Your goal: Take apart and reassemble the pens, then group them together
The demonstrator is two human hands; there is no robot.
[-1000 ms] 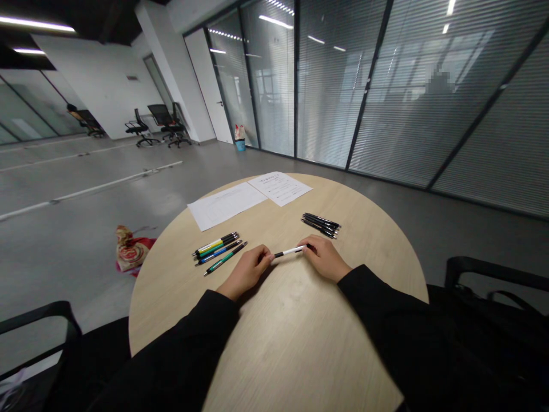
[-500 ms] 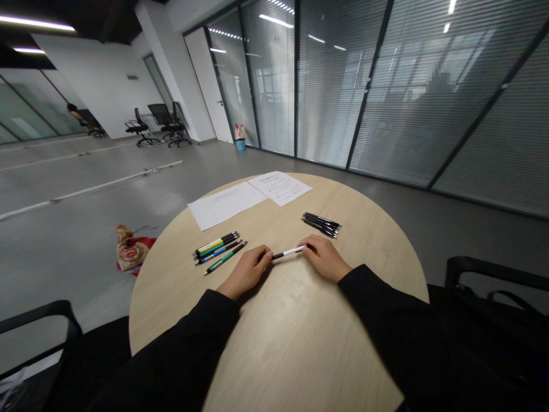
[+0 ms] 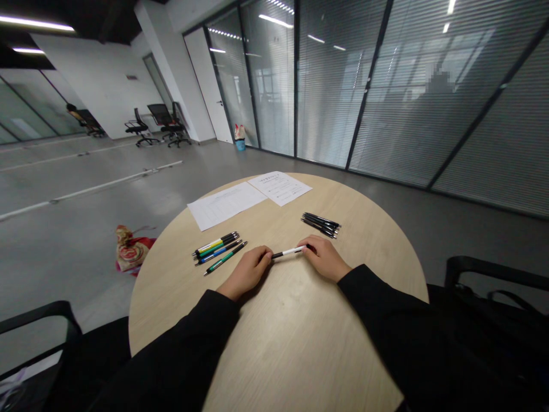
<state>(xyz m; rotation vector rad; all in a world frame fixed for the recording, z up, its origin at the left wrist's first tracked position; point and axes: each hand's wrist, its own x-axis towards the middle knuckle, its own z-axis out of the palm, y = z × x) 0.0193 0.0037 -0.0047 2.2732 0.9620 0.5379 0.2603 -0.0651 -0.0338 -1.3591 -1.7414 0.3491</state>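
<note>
Head view: the left hand (image 3: 252, 266) and right hand (image 3: 322, 257) each have a pinched grip on one end of a white-and-black pen (image 3: 293, 250), held between them over the counter (image 3: 291, 337). Coloured pens (image 3: 218, 252) lie left; black pens (image 3: 319, 224) lie beyond the right hand; paper sheets (image 3: 227, 205) lie at the far edge.

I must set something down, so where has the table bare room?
Bare: the near tabletop between the black sleeves, and the stretch right of the black pens. Crowded: the middle, where left hand and right hand hold one pen, with coloured pens beside the left hand; the far edge has papers.
</note>
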